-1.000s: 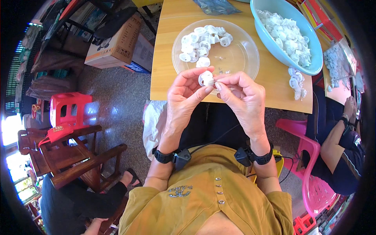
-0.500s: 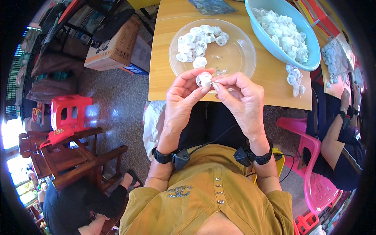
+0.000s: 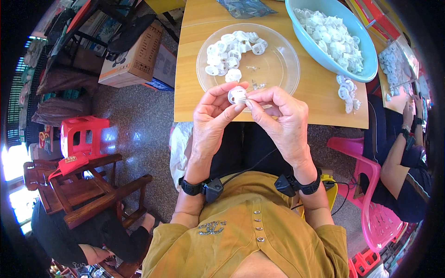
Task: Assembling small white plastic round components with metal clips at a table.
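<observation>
Pinching a small white round part (image 3: 237, 95) between thumb and fingertips, the left hand (image 3: 214, 118) holds it just above the near rim of the clear plastic plate (image 3: 278, 65). The right hand (image 3: 280, 120) has thumb and forefinger pressed together against the part's side. Similar white parts (image 3: 232, 51) lie on the plate; the blue bowl (image 3: 320, 53) stands beside it on the wooden table (image 3: 190, 69).

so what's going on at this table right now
A person in a mustard top holds a small white round part up between both hands: the left hand pinches it while the right hand works at its side with the fingertips. Just beyond on the wooden table sits a clear plastic plate with a cluster of similar white parts, and a light blue bowl heaped with more. Another person sits at the right edge.
</observation>
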### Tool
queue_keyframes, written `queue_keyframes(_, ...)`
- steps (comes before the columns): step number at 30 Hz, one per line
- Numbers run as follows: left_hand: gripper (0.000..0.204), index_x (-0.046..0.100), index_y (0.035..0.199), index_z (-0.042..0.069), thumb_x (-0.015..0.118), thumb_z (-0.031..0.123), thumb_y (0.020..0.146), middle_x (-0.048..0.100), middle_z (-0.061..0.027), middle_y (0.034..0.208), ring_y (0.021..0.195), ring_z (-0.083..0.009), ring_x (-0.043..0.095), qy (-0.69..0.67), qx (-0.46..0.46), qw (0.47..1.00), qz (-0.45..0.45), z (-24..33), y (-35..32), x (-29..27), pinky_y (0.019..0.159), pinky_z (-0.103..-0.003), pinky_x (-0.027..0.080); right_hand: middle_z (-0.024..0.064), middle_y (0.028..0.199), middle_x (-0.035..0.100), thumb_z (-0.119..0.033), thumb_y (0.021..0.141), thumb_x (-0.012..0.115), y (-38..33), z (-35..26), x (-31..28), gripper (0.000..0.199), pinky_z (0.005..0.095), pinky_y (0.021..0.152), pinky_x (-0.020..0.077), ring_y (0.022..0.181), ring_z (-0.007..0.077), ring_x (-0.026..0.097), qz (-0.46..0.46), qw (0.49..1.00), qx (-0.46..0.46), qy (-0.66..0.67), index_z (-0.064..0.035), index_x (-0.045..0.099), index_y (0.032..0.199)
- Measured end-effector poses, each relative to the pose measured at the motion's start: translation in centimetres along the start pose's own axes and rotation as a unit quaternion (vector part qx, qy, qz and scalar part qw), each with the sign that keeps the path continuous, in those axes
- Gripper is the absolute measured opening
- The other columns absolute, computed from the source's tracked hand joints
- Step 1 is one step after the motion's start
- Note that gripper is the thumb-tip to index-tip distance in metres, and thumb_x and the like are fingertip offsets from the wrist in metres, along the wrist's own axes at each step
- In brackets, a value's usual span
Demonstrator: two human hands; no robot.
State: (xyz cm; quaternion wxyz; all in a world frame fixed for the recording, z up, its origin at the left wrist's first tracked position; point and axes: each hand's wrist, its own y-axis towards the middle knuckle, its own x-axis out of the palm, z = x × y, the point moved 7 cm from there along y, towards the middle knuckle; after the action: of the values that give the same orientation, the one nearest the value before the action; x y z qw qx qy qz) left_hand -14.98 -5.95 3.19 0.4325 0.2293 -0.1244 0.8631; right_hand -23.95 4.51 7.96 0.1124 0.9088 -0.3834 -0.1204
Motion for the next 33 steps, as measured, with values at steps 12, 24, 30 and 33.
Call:
queue_keyframes(12,0.039,0.053,0.116,-0.001,0.066,-0.004,0.080,0.059,-0.0156,0.116,0.106,-0.0173,0.057,0.018,0.022,1.000,-0.008,0.1,0.0,0.0,0.093,-0.030,0.046,0.0091,0.085,0.068,0.000,0.080,0.066,0.0,0.5,-0.1,0.008,0.0272,0.066,0.0570,0.077,0.0135,0.067,0.007,1.000,0.007,0.010,0.0010,0.061,0.087)
queue_keyframes(24,0.040,0.057,0.114,-0.003,0.068,-0.009,0.075,0.056,-0.0153,0.115,0.102,-0.0200,0.059,0.108,0.132,0.984,-0.047,0.8,-0.1,0.2,0.086,-0.030,0.051,0.0065,0.082,0.066,0.001,0.081,0.065,0.1,0.7,-0.4,0.007,0.0241,0.064,0.0553,0.076,0.0102,0.064,-0.014,0.999,0.031,0.027,0.0008,0.061,0.086)
queue_keyframes(30,0.038,0.060,0.110,-0.003,0.070,-0.009,0.074,0.057,-0.0139,0.111,0.100,-0.0192,0.059,0.147,0.146,0.976,-0.062,0.9,-0.2,0.9,0.083,-0.030,0.052,0.0064,0.082,0.065,0.002,0.080,0.066,0.2,1.4,-0.9,0.007,0.0211,0.063,0.0515,0.074,0.0087,0.062,-0.026,0.994,0.063,0.081,0.0009,0.064,0.087)
queue_keyframes(33,0.041,0.059,0.113,-0.002,0.067,-0.011,0.074,0.055,-0.0145,0.114,0.105,-0.0209,0.057,0.205,0.148,0.966,-0.062,0.5,0.0,1.0,0.090,-0.032,0.049,0.0063,0.082,0.065,0.002,0.080,0.066,0.6,1.0,-1.1,0.004,0.0216,0.060,0.0498,0.072,0.0099,0.062,-0.031,0.998,0.027,0.036,0.0016,0.064,0.083)
